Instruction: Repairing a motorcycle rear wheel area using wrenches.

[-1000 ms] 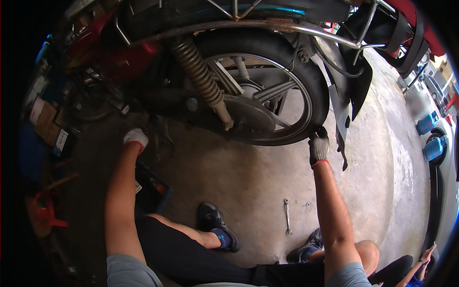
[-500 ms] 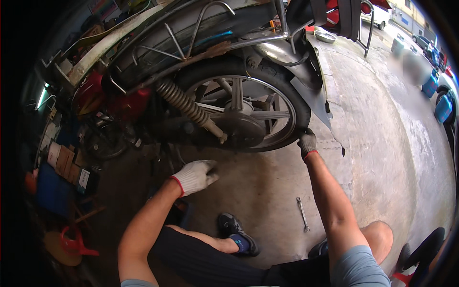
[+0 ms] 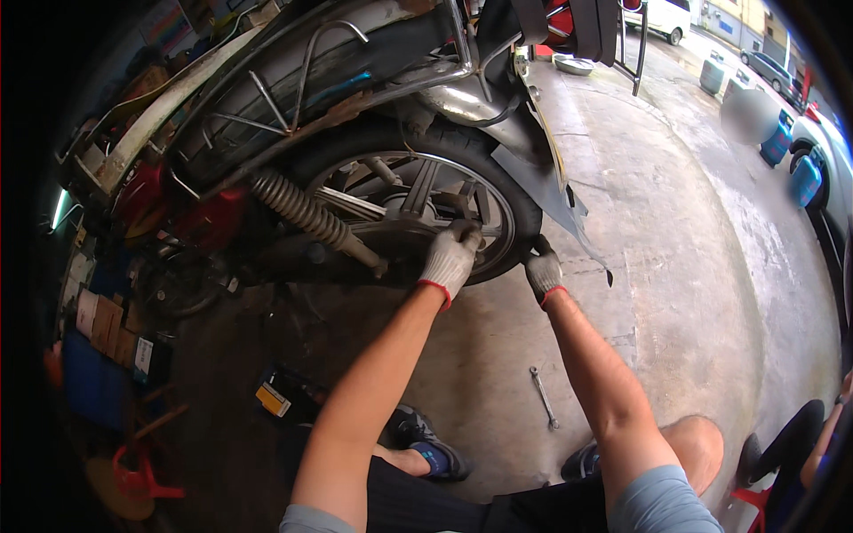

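Observation:
In front of me stands a motorcycle with its rear wheel (image 3: 422,186) side-on, bearing dark spokes and a black tyre (image 3: 530,200). My left hand (image 3: 451,256), in a pale knit glove with a red cuff, reaches the lower part of the wheel beside the round dark cover. Its fingers are curled; what lies in them is hidden. My right hand (image 3: 544,268), in a dirtier matching glove, grips the tyre at its lower right edge. Left of my left hand is a coil-spring shock absorber (image 3: 315,218). A grey mudguard flap (image 3: 533,186) hangs just above my right hand.
A double-ended wrench (image 3: 544,397) lies on the concrete floor near my right foot. To the left are a black box with a yellow label (image 3: 274,400), cardboard (image 3: 105,324) and a red stool (image 3: 138,475). Blue gas cylinders (image 3: 775,142) stand far right. Another person's leg (image 3: 791,449) shows lower right.
My left hand has moved right and up from open air below the shock absorber to the wheel. My right hand stays at the tyre. The whole view has shifted, placing the motorcycle farther left.

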A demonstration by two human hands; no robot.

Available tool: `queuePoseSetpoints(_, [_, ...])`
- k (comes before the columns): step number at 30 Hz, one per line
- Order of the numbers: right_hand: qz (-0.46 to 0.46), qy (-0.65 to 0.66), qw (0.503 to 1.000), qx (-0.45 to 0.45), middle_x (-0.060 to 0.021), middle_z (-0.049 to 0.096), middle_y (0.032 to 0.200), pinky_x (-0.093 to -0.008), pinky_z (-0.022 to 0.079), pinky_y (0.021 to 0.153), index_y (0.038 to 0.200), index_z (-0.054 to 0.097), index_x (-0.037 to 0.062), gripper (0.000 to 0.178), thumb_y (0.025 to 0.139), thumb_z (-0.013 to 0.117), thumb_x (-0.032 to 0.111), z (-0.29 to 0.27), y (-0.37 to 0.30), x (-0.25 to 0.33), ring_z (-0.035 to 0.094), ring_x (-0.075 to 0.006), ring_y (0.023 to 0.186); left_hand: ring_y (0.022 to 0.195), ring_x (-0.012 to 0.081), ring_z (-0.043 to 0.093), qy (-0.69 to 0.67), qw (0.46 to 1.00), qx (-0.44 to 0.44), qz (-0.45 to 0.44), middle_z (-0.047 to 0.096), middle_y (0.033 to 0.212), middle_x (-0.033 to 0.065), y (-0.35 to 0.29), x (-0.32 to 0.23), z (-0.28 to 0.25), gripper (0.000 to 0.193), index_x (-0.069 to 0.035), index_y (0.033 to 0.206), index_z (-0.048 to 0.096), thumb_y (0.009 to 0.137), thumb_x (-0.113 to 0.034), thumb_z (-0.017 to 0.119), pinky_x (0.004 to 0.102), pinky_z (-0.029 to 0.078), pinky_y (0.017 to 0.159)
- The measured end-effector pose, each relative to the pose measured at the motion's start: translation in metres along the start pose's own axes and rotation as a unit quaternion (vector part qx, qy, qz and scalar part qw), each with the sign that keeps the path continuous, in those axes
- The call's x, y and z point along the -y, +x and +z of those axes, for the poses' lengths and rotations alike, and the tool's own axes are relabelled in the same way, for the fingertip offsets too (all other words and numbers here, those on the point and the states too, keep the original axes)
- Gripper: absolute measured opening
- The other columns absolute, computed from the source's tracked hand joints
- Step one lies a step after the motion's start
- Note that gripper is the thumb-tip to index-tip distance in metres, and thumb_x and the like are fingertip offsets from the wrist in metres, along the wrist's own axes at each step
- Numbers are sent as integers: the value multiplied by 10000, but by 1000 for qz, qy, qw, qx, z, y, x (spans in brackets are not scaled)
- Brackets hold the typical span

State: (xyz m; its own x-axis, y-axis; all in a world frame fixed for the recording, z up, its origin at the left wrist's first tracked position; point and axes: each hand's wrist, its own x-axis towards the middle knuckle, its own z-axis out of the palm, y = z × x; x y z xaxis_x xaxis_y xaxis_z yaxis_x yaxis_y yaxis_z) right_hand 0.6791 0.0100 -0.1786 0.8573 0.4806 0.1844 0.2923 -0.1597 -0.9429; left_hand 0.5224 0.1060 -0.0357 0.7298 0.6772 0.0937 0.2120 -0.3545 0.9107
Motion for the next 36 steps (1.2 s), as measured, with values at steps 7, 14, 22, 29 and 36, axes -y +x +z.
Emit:
queuePoseSetpoints(7, [-115,-151,945,268,-155,669,1168,-349,504,902,1205,612,-6,357,874,596,128,-59,-46,40,653,-281,1052,502,133,572,-368,909,-111,-158,634,736,23,70,21,37,216,-108,1025,639,969,-304,567,293,394,391])
queuePoseSetpoints(14, [-87,-449,728,511,-201,672,1066,-464,496,890,1167,622,59,350,873,521,219,-178,-98,84,632,-390,1016,474,119,517,-322,935,-121,-81,590,644,18,114,56,66,200,-82,918,640,972,-241,531,271,370,399])
queuePoseSetpoints(22, [39,-498,708,499,-218,661,1096,-463,490,905,1150,631,65,353,884,522,270,-235,-95,54,622,-404,1040,425,143,479,-249,956,-150,-30,549,619,20,136,77,76,175,-95,878,615,961,-231,541,292,361,383])
queuePoseSetpoints(29, [33,-467,722,509,-220,660,1088,-461,493,894,1163,627,62,366,864,509,237,-229,-91,30,628,-411,1010,523,109,557,-455,879,-138,-46,606,698,-7,113,57,76,190,-128,1050,630,974,-263,519,261,403,418])
queuePoseSetpoints(36, [16,-456,708,539,-220,653,1076,-462,492,875,1113,630,54,335,863,518,248,-219,-92,18,623,-403,1006,535,115,559,-468,868,-137,-95,632,747,-6,112,51,66,262,-98,1095,640,961,-315,579,257,433,451])
